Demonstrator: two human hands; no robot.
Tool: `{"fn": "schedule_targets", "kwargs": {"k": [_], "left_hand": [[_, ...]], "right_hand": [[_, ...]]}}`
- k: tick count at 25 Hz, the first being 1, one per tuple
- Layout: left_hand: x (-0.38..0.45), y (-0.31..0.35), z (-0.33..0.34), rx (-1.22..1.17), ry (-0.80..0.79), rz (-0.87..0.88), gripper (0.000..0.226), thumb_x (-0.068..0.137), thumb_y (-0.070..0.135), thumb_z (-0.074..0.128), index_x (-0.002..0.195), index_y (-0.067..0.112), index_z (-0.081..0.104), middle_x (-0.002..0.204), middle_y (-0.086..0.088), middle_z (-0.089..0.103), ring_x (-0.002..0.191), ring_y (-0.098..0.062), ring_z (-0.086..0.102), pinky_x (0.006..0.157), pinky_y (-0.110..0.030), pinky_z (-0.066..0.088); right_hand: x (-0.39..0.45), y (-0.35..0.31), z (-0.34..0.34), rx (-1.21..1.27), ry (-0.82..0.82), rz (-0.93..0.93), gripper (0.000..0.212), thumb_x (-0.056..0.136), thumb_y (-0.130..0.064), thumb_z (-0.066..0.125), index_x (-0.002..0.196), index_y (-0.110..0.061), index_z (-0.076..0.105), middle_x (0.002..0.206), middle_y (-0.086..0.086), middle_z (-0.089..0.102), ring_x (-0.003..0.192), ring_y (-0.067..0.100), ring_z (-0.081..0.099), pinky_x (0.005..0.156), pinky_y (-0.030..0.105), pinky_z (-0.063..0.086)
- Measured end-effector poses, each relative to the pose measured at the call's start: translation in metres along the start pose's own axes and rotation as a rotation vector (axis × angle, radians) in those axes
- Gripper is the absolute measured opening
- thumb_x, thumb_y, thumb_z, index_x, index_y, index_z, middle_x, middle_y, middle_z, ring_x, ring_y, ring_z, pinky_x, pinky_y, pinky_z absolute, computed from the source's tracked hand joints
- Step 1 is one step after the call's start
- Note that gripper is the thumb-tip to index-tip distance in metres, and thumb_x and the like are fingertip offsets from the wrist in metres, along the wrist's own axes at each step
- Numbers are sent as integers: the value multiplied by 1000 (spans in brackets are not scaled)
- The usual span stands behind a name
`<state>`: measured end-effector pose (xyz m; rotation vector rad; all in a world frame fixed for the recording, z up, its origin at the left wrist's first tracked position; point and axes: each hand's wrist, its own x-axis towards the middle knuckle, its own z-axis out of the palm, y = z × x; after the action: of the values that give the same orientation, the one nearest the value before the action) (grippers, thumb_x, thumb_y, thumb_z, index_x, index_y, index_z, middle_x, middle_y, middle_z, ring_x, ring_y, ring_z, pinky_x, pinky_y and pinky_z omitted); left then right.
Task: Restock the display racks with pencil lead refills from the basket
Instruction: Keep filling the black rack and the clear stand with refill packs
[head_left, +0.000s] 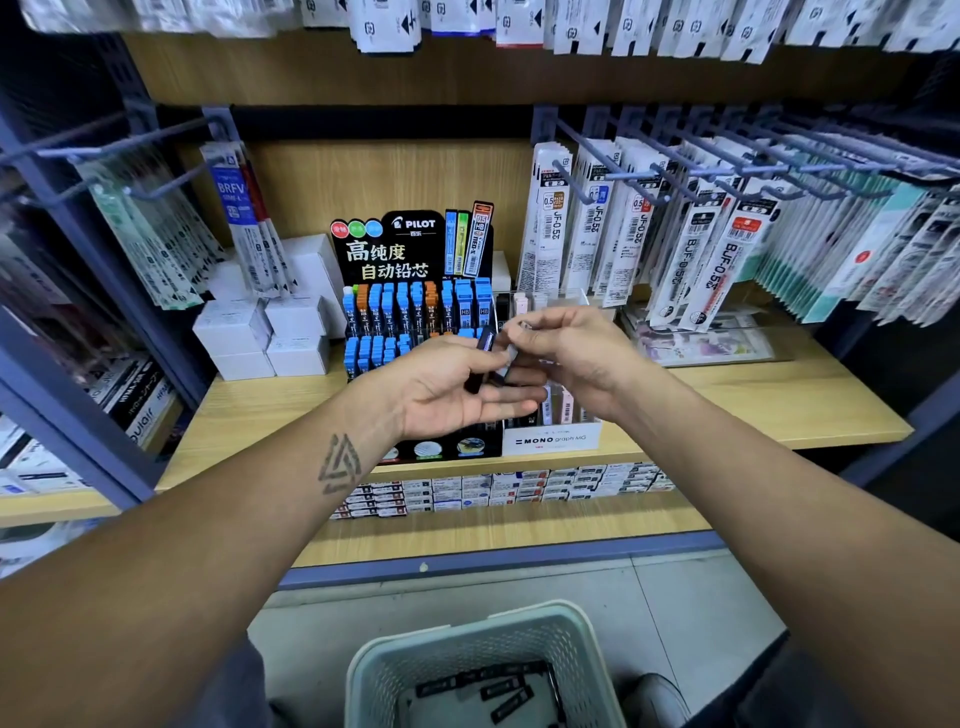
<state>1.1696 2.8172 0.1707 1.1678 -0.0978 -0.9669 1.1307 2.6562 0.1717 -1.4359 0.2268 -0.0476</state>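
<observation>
Pale plastic basket (582, 644) holds black refills (501, 688).

I count two display racks (415, 312) on the shelf (779, 405), one basket (483, 670) below it holding about four dark refill cases (501, 691), and my two hands (452, 384) sharing one case (485, 345).

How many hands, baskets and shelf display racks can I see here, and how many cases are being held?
Hands: 2, left hand and right hand
Baskets: 1, basket
Display racks: 2, Pilot rack and Mono rack
Held cases: 1, black case
Total: 6
</observation>
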Motion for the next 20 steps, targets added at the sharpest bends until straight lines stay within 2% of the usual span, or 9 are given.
{"fn": "schedule_targets", "kwargs": {"k": [2, 3, 5, 8, 10, 11, 14, 16, 20], "left_hand": [[0, 4, -4, 64, 55, -14, 15, 102, 10, 51, 112, 1, 58, 100, -24, 72, 81, -30, 72, 62, -33, 61], [1, 7, -7, 117, 93, -12, 17, 102, 16, 52, 111, 3, 58, 87, -14, 70, 66, -20, 64, 50, -24, 53], [5, 15, -14, 160, 180, 16, 20, 103, 26, 50, 108, 8, 56, 69, -1, 54, 52, -10, 40, 38, -18, 31], [8, 24, -20, 148, 285, 97, 14, 104, 28, 49, 100, 14, 51, 62, 2, 44, 47, -9, 29, 35, -20, 21], [10, 23, -21, 151, 326, 129, 12, 103, 25, 51, 102, 13, 51, 62, -1, 47, 45, -10, 29, 35, -20, 21], [11, 22, -22, 143, 337, 135, 12, 103, 24, 51, 103, 12, 51, 63, -2, 49, 45, -10, 29, 35, -20, 21], [12, 20, -21, 106, 358, 135, 13, 104, 23, 50, 100, 11, 53, 64, -3, 51, 44, -10, 30, 34, -19, 22], [13, 21, -21, 109, 360, 134, 15, 105, 23, 48, 100, 10, 54, 62, -2, 50, 44, -9, 32, 34, -20, 24], [15, 21, -22, 145, 363, 141, 17, 105, 24, 48, 104, 9, 57, 64, -2, 52, 44, -10, 34, 36, -21, 25]], "right_hand": [[3, -8, -6, 87, 38, -61, 16, 96, -1, 60, 110, 2, 67, 89, 16, 72, 81, 24, 71, 76, 36, 61], [5, -12, -10, 100, 58, -72, 19, 97, -3, 59, 115, 0, 65, 89, 17, 71, 79, 26, 70, 76, 38, 61], [7, -15, -11, 20, 88, -57, 17, 98, -9, 61, 114, -7, 58, 83, 16, 70, 64, 24, 65, 60, 34, 58], [11, -8, -10, -265, 122, -42, 8, 95, -11, 66, 97, -7, 60, 79, 14, 71, 51, 15, 54, 44, 23, 44], [15, -5, -11, -423, 158, -46, 3, 93, -5, 68, 91, -6, 69, 87, 10, 71, 59, 13, 58, 50, 21, 47], [18, -5, -12, -483, 185, -47, 10, 93, -1, 66, 90, -10, 71, 93, 9, 71, 65, 14, 61, 57, 22, 50], [26, -7, -20, -706, 186, -76, 28, 94, 4, 58, 97, -21, 70, 107, 11, 67, 84, 22, 70, 72, 36, 60], [29, -10, -24, -865, 168, -157, 27, 90, 2, 67, 96, -25, 67, 105, 8, 66, 89, 25, 70, 79, 42, 62], [29, -7, -19, -1069, 126, -275, 18, 85, -9, 78, 98, -21, 75, 96, -1, 68, 92, 16, 64, 90, 31, 55]]}}
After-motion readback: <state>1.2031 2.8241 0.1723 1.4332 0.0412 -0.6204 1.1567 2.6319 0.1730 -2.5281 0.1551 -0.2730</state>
